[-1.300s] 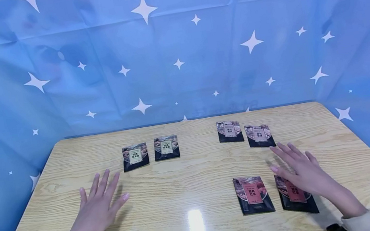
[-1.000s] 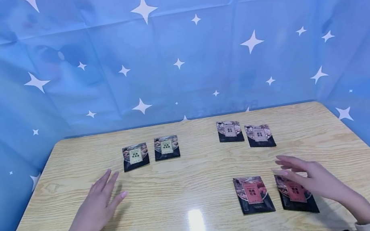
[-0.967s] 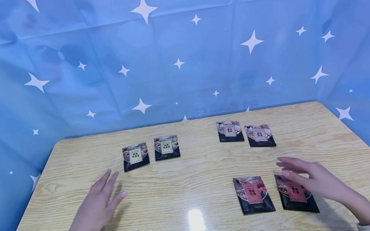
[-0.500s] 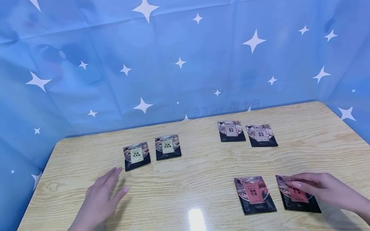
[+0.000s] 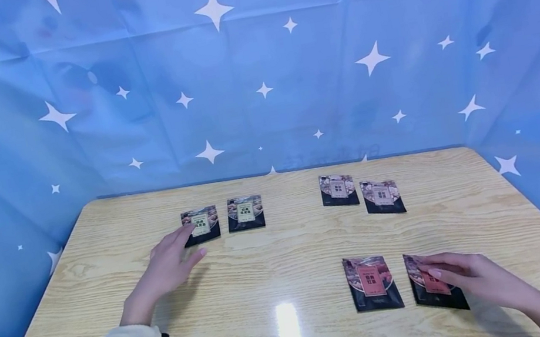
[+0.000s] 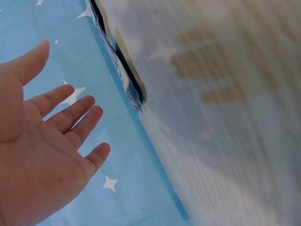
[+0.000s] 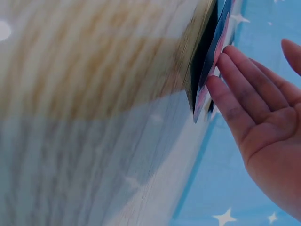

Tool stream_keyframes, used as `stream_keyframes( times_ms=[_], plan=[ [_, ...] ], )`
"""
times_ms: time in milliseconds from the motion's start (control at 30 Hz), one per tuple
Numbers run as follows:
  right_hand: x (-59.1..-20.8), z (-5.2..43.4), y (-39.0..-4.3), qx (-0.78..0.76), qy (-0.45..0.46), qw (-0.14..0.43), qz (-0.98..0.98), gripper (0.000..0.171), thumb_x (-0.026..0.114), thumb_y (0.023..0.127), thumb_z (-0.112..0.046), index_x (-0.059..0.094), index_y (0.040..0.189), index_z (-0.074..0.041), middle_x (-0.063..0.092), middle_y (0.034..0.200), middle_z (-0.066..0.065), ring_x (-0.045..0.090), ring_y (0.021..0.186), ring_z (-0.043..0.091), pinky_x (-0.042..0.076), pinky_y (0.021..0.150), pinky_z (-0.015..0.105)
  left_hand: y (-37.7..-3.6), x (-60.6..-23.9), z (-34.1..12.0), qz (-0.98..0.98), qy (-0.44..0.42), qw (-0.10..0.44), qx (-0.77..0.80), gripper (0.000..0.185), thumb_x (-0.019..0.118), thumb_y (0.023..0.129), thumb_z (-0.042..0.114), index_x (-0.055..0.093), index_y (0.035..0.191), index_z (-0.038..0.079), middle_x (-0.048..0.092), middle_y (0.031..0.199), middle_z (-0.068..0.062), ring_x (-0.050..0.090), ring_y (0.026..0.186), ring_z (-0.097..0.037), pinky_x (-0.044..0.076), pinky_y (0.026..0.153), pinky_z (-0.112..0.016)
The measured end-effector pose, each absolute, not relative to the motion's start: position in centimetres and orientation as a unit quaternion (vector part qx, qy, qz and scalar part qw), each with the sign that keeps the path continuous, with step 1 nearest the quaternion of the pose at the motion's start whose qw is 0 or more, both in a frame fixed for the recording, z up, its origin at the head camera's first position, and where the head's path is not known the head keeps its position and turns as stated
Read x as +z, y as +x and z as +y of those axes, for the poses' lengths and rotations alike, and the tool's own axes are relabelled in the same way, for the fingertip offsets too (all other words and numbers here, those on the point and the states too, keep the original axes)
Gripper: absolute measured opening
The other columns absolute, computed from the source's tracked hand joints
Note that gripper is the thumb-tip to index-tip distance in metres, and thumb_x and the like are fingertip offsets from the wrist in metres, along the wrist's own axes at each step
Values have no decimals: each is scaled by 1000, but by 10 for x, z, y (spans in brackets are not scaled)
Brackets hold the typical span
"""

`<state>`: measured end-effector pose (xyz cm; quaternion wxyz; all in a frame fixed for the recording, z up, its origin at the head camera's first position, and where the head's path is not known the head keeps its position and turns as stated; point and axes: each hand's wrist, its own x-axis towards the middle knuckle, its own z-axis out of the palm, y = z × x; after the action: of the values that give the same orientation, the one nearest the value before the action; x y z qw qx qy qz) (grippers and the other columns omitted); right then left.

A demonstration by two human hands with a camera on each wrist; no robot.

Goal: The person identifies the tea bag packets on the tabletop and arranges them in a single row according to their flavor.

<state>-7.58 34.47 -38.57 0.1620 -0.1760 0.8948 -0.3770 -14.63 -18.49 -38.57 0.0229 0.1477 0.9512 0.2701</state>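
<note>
The right hand (image 5: pixel 472 274) is lying at the near right of the worktop (image 5: pixel 275 263), its straight fingers resting flat on the near-right red-labelled packet (image 5: pixel 434 284); the fingers are relaxed, not curled round it. In the right wrist view the fingertips (image 7: pixel 225 89) are pressing against the packet's edge, though the picture is too blurred to tell whether that edge is lifting off the wood. Just left of this packet a second red-labelled packet (image 5: pixel 371 282) is lying flat, apart from the hand.

The left hand (image 5: pixel 170 262) is reaching toward the far left of the worktop with its fingers extended and loosely spread, holding nothing. Its fingertips are arriving at the near left corner of the far-left green-labelled packet (image 5: pixel 201 225); contact seems likely, but the head view does not settle it. In the left wrist view the palm is showing open, with a dark packet edge (image 6: pixel 129 75) close beyond the fingers.

Another green-labelled packet (image 5: pixel 245 213) is lying just right of that one. Further right along the far side, two pale-labelled packets (image 5: pixel 338 190) (image 5: pixel 382 196) are sitting side by side. A blue star-patterned cloth (image 5: pixel 254 75) is hanging behind and around the worktop.
</note>
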Motion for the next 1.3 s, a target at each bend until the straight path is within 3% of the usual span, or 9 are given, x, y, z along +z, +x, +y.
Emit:
stream_keyframes(
  times_ms=[600, 1000, 1300],
  plan=[
    [-388, 346, -76, -383, -184, 157, 891, 38, 48, 96, -17, 50, 125, 8, 52, 120, 30, 47, 101, -12, 50, 72, 18, -184, -393, -170, 945, 137, 80, 287, 61, 51, 94, 32, 28, 143, 3, 28, 143, -24, 18, 131, -44, 11, 98, -65],
    [-387, 345, -75, -387, -180, 164, 889, 39, 49, 96, -17, 50, 125, 9, 52, 119, 31, 48, 100, -12, 50, 71, 17, -194, -399, -182, 927, 141, 116, 327, 57, 51, 95, 19, 26, 141, -5, 24, 142, -29, 18, 130, -47, 19, 102, -59],
    [-388, 345, -75, -383, -183, 159, 891, 38, 48, 96, -17, 50, 125, 9, 53, 119, 29, 48, 100, -12, 50, 71, 17, -190, -397, -189, 925, 154, 146, 314, 57, 51, 95, 19, 28, 139, -8, 26, 140, -31, 21, 128, -48, 22, 100, -60]
  ],
)
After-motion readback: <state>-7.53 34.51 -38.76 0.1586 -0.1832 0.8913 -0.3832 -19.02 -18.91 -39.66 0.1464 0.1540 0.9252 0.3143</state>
